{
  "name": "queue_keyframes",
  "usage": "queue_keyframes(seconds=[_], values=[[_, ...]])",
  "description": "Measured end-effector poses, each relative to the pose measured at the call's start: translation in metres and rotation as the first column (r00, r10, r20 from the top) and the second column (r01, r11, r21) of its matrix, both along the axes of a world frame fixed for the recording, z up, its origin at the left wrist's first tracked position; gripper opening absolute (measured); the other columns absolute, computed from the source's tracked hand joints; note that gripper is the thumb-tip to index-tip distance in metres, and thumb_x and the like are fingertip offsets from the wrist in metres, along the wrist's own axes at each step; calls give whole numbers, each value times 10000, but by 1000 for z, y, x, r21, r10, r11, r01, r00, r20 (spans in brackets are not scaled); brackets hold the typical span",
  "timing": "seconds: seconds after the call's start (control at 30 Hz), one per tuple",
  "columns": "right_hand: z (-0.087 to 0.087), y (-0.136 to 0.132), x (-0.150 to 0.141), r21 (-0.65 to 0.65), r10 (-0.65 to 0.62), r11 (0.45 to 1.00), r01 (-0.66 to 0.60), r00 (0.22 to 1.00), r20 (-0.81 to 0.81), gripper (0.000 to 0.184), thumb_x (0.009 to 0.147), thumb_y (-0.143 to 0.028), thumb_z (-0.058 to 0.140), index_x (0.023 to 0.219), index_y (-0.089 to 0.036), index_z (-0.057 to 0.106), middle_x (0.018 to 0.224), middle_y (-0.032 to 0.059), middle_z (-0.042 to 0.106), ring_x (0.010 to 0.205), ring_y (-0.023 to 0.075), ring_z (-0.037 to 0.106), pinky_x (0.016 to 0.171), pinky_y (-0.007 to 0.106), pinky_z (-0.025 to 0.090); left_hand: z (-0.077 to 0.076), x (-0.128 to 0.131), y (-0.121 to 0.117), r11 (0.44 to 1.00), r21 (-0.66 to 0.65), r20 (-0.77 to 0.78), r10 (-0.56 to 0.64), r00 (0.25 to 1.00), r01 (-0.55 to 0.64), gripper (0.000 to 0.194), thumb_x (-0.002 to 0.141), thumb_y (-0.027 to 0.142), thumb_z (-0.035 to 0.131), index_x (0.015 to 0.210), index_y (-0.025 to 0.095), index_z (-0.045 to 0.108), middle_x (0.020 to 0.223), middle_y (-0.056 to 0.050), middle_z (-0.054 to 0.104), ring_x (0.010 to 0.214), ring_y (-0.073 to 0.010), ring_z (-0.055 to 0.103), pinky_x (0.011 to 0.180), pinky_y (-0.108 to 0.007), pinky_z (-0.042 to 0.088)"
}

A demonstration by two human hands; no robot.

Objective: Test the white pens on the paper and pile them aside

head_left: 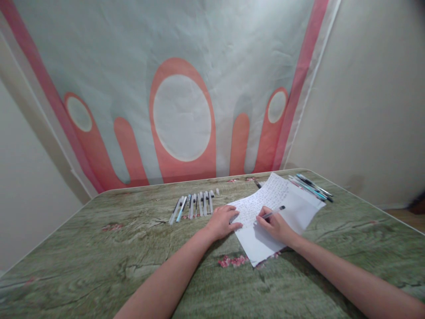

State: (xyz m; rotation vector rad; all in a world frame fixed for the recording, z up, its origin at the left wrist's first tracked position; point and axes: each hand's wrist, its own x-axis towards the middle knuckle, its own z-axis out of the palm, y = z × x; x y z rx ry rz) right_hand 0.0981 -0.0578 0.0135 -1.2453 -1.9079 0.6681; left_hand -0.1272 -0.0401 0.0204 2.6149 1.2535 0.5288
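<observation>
A white sheet of paper (294, 210) lies at a slant on the table, its upper left part covered with lines of handwriting. In my right hand (274, 228) a pen (274, 212) is pinched, dark at its upper end, with the tip down near the last written lines. My fingers hide the tip itself. My left hand (224, 221) rests flat at the sheet's left edge, fingers spread, thumb and fingertips touching the paper.
Several pens and clear pen caps (200, 204) lie in a row left of the paper. More pens (310, 186) are bunched at its right, partly under the sheet. The wood-patterned table (133, 248) meets a wall hanging (182, 168) at the back.
</observation>
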Motion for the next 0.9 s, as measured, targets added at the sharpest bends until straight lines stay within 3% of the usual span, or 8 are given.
queue_keyframes(seconds=[0.9], values=[[-8, 4, 3, 22, 16, 1000, -16, 1000, 22, 126, 770, -260, 435, 662, -197, 419, 580, -36, 456, 553, 116, 430, 535, 244, 320, -3, -1, 2, 1000, 11, -4, 9, 1000, -9, 492, 737, 553, 473, 1126, 257, 529, 1212, -54, 482, 1131, -209, 405, 949, -354, 289]])
